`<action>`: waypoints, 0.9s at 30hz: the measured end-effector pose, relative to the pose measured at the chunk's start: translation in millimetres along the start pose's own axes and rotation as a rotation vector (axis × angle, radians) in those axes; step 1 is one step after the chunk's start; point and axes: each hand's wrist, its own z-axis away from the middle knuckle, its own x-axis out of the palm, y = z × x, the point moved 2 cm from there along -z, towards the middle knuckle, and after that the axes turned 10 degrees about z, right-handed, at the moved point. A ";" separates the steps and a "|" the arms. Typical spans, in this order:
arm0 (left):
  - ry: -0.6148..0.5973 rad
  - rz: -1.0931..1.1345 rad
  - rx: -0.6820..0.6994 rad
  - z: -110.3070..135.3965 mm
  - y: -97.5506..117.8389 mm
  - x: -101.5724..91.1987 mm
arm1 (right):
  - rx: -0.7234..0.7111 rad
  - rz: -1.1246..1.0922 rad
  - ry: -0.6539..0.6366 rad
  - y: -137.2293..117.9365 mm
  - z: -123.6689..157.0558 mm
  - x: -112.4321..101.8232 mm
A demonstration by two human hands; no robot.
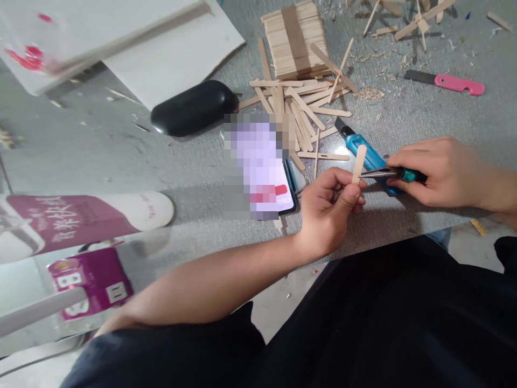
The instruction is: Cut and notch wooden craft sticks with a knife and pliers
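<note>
**Flat wooden stick pinched upright against slim metal pliers**

The left hand (329,207) pinches a short, flat wooden stick (358,163) with a rounded tip between thumb and curled fingers, holding it upright just above the table's near edge. The right hand (440,170) is wrapped tight around the teal-handled pliers (390,173), whose thin metal nose meets the stick's side. A glossy blue utility knife (365,153) lies under the pliers on the grey, woven-textured table (121,151). Behind it, pale loose sticks (299,105) fan out before a banded stack (294,37). A smooth black oval case (194,108) and a pink knife (452,82) lie farther off.
</note>
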 end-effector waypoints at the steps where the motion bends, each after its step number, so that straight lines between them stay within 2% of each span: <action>1: -0.010 0.010 0.006 -0.1 0.3 0.0 | -0.003 -0.005 0.000 -0.1 1.1 0.4; 4: -0.052 0.038 0.002 -0.2 0.9 0.9 | -0.010 -0.004 0.011 -0.1 5.0 1.6; 7: -0.076 0.069 -0.045 0.0 0.6 2.0 | -0.028 0.025 0.040 -0.3 6.2 0.2; 12: -0.095 0.164 -0.142 -1.0 -1.8 2.1 | -0.017 0.064 -0.006 -0.4 2.4 -2.6; 18: -0.122 0.232 -0.212 -2.7 -2.6 2.5 | -0.017 0.062 0.039 0.0 4.2 0.9; 23: -0.132 0.152 -0.156 -1.0 -1.0 2.1 | -0.002 0.005 0.004 0.7 4.3 1.5; 27: -0.108 -0.078 0.068 0.6 2.2 -0.7 | 0.002 0.022 0.015 1.6 3.0 -1.3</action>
